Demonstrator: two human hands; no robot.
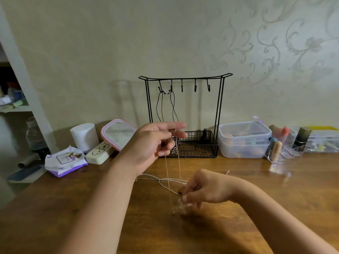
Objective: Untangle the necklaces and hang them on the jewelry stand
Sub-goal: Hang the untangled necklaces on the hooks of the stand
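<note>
Gold thin chain necklace (173, 167), pinched high by left hand (156, 142); right hand (200, 191) pinches its low end, separating it from tangled chains (161, 180) on wooden bench (256, 180).

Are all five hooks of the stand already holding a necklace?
No, only the two leftmost hooks of the stand carry black cord necklaces; the other three are bare.

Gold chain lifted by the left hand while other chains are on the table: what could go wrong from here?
1. The left hand pinches a thin gold chain that runs down to the tangle of chains on the table; lifting further may tighten the knot.
2. The right hand pinches strands low down; opposing pulls could strain the fine chain.
3. The raised chain hangs close to the black cords on the jewelry stand and might snag them.
</note>
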